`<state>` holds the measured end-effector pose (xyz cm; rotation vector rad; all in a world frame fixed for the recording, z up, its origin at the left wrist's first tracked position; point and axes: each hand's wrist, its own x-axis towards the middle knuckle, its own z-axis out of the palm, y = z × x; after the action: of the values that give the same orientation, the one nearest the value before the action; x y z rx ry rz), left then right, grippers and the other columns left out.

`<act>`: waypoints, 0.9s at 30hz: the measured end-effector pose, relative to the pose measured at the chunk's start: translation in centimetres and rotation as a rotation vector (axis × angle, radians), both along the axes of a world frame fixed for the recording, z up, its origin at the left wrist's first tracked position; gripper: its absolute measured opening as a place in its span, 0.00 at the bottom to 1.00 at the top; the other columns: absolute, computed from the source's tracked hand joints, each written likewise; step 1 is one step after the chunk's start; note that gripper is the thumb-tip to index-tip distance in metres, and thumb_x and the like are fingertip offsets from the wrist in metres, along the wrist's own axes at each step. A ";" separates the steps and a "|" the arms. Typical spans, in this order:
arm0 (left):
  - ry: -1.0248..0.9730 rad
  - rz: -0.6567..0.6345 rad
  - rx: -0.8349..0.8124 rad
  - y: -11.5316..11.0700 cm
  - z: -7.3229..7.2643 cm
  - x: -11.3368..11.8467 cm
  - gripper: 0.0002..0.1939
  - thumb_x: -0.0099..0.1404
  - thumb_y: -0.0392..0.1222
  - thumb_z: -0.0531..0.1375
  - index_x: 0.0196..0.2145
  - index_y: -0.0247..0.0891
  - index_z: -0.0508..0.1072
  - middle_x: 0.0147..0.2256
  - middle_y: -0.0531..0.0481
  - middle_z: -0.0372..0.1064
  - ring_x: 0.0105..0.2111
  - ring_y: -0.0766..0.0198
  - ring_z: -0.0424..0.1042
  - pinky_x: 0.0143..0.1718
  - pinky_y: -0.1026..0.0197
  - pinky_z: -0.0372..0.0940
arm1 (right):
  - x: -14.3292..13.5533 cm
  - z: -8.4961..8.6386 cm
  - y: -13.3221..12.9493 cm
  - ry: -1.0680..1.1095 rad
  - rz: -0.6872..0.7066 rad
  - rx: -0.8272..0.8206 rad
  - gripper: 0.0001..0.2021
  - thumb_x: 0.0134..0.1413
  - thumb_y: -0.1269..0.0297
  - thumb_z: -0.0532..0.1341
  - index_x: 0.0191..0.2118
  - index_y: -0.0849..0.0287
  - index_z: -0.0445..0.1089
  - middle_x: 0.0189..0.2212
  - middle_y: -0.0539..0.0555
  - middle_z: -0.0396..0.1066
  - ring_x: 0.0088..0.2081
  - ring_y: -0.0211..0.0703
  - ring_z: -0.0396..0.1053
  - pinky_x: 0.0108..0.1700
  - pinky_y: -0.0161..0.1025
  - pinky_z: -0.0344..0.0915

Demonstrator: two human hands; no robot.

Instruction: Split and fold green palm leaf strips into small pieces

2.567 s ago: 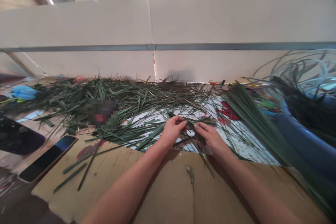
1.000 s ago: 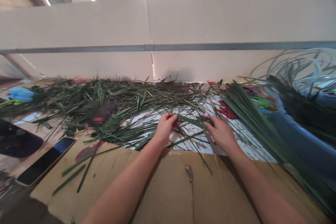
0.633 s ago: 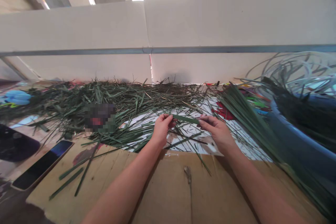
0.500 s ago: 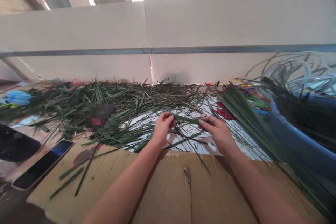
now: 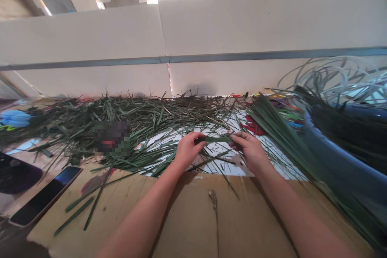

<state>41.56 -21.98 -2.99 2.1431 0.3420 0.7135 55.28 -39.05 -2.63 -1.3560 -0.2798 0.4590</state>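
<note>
A short green leaf strip [image 5: 218,139] is stretched level between my two hands. My left hand [image 5: 189,148] pinches its left end between thumb and fingers. At the other end, my right hand [image 5: 247,145] grips it with thumb and fingertips. Below the strip lies a white printed sheet [image 5: 160,147] scattered with cut leaf pieces. Both forearms reach over a brown cardboard sheet [image 5: 187,217], where a few loose green strips [image 5: 74,215] rest on the left.
A heap of green leaf scraps [image 5: 145,113] runs along the white wall panel [image 5: 211,28]. On the right, a bundle of long leaves [image 5: 281,129] leans near a blue tub [image 5: 329,149] of dark strands. A phone [image 5: 45,195] lies at left; pale coiled strips [image 5: 341,76] are at back right.
The strip between my hands now lies more level, and my left fingers are curled more around its end. The whole view has shifted slightly.
</note>
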 end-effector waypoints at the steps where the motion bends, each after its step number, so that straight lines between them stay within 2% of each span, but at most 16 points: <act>1: 0.017 -0.003 0.059 -0.1 0.2 -0.1 0.09 0.61 0.40 0.64 0.40 0.44 0.79 0.39 0.48 0.77 0.39 0.58 0.73 0.41 0.59 0.63 | 0.0 0.0 0.0 -0.003 0.002 -0.001 0.19 0.28 0.54 0.75 0.26 0.58 0.73 0.22 0.51 0.70 0.25 0.40 0.67 0.26 0.36 0.60; 6: 0.109 -0.001 0.243 -0.5 0.8 -0.4 0.10 0.63 0.38 0.62 0.42 0.43 0.78 0.41 0.48 0.78 0.41 0.57 0.73 0.43 0.59 0.63 | 0.1 -0.1 0.0 0.013 0.017 0.038 0.20 0.28 0.54 0.76 0.29 0.59 0.75 0.25 0.51 0.72 0.26 0.38 0.67 0.27 0.34 0.60; 14: 0.187 0.040 0.182 -0.4 1.0 -0.2 0.08 0.66 0.39 0.60 0.40 0.43 0.79 0.37 0.51 0.79 0.37 0.60 0.75 0.39 0.61 0.64 | 0.1 -0.4 0.0 -0.041 0.119 0.093 0.20 0.32 0.56 0.77 0.34 0.56 0.78 0.29 0.49 0.73 0.31 0.38 0.68 0.34 0.36 0.62; 21: 0.125 -0.051 0.208 -0.4 0.6 -0.3 0.11 0.65 0.41 0.62 0.46 0.44 0.77 0.44 0.52 0.78 0.44 0.58 0.74 0.44 0.59 0.64 | 0.1 -0.4 0.1 -0.085 0.112 0.100 0.20 0.32 0.55 0.77 0.35 0.56 0.78 0.26 0.48 0.70 0.28 0.36 0.63 0.32 0.35 0.59; 27: 0.157 -0.057 0.214 -0.5 0.4 -0.2 0.12 0.63 0.40 0.63 0.45 0.45 0.77 0.43 0.52 0.79 0.44 0.57 0.74 0.45 0.58 0.64 | -0.2 -0.3 0.3 -0.059 0.119 0.104 0.21 0.30 0.55 0.78 0.34 0.57 0.78 0.30 0.50 0.74 0.32 0.38 0.66 0.35 0.36 0.61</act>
<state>41.31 -22.50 -2.59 2.4096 0.2962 0.5720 55.10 -38.78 -2.97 -1.2568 -0.4296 0.4974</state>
